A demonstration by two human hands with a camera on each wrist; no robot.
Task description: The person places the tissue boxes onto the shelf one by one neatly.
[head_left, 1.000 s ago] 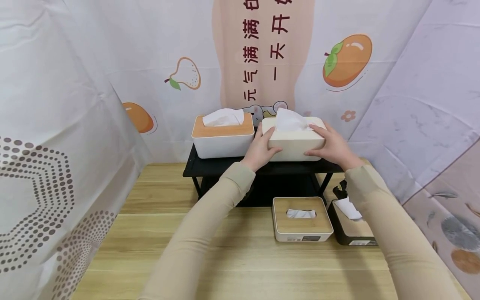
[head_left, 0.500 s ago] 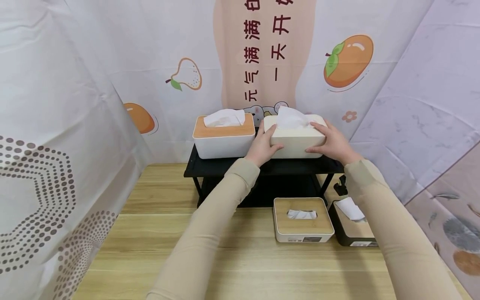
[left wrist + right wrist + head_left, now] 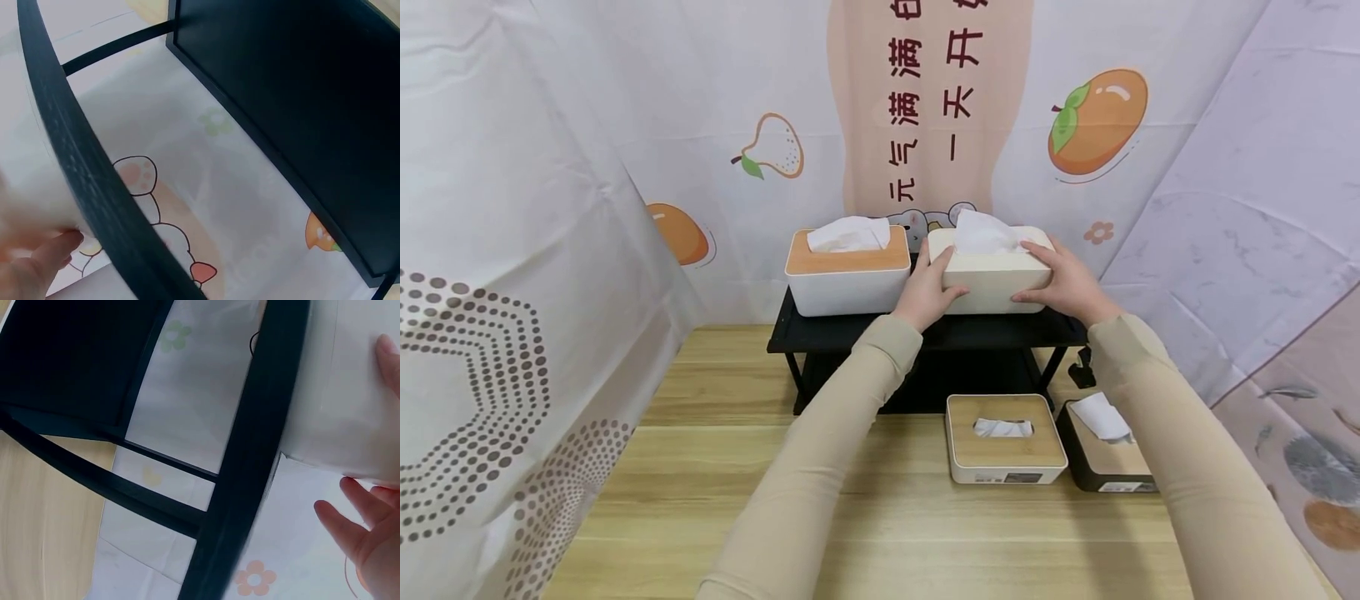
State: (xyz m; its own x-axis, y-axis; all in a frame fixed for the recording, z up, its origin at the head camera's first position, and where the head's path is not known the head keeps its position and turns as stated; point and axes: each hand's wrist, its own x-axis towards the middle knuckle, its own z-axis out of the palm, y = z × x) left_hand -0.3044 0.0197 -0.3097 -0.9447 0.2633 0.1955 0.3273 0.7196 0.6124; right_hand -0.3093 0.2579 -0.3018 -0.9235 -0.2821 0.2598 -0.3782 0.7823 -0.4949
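Both hands grip a cream tissue box (image 3: 992, 292), with a white tissue sticking out of its top, at the right part of a black two-tier rack (image 3: 850, 335). My left hand (image 3: 927, 287) holds its left end, thumb on the front face; the fingers reach between it and a neighbouring white tissue box with an orange-brown lid (image 3: 850, 296). At the other end, my right hand (image 3: 1066, 283) has its thumb on the front and fingers over the top corner. From below, the right wrist view catches the box's pale side (image 3: 344, 381) beside the rack's dark edge.
On the wooden table (image 3: 715, 467), a white tissue box with a wood-look lid (image 3: 1003, 454) stands before the rack. Beside it is a dark tissue box (image 3: 1112, 462), partly behind the right sleeve. A small black object (image 3: 1082, 371) lies behind that. Printed curtains (image 3: 700, 167) hang around.
Both hands and the cream tissue box have shifted slightly up in the head view, toward the back of the rack. The other tissue boxes stay in place.
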